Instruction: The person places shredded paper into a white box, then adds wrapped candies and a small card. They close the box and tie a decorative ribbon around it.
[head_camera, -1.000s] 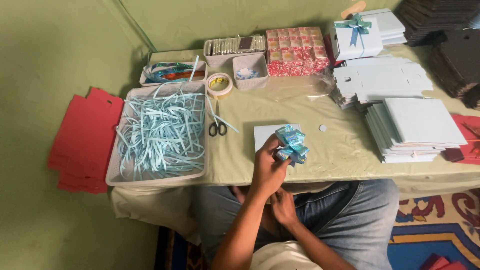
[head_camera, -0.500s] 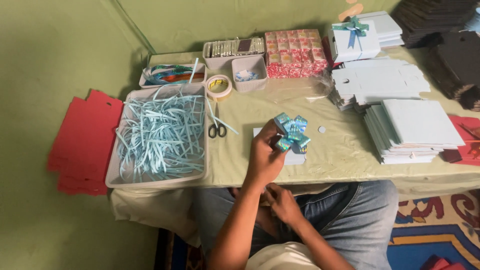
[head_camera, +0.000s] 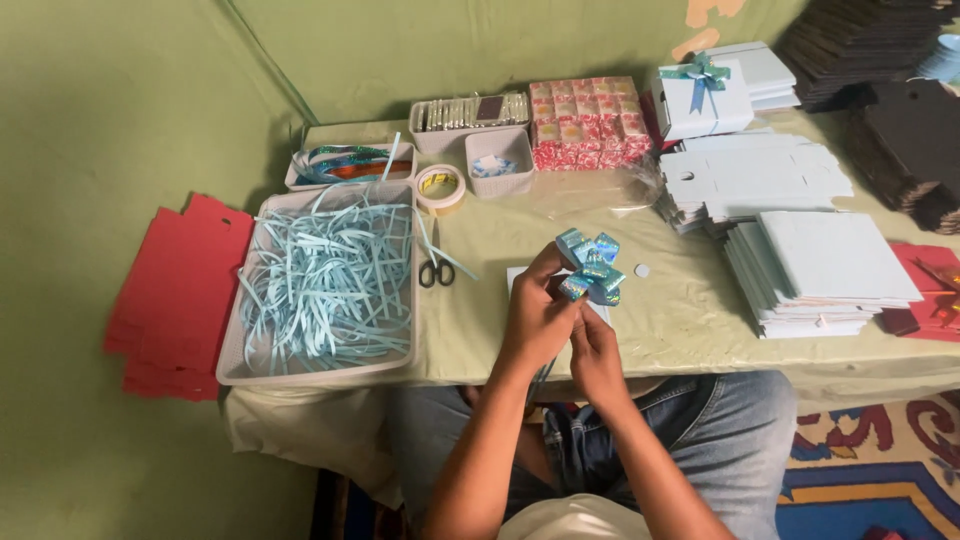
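Above the near edge of the table (head_camera: 690, 320), the left hand (head_camera: 535, 320) is pinching a shiny blue ribbon bow (head_camera: 592, 268) with closed fingers. Just beside it, the right hand (head_camera: 597, 355) is closing its fingertips on the bottom of the bow. Scissors (head_camera: 434, 270) are lying to the left, next to a basket of blue ribbon strips (head_camera: 325, 290), and white folded boxes (head_camera: 825, 275) are lying well apart on the right.
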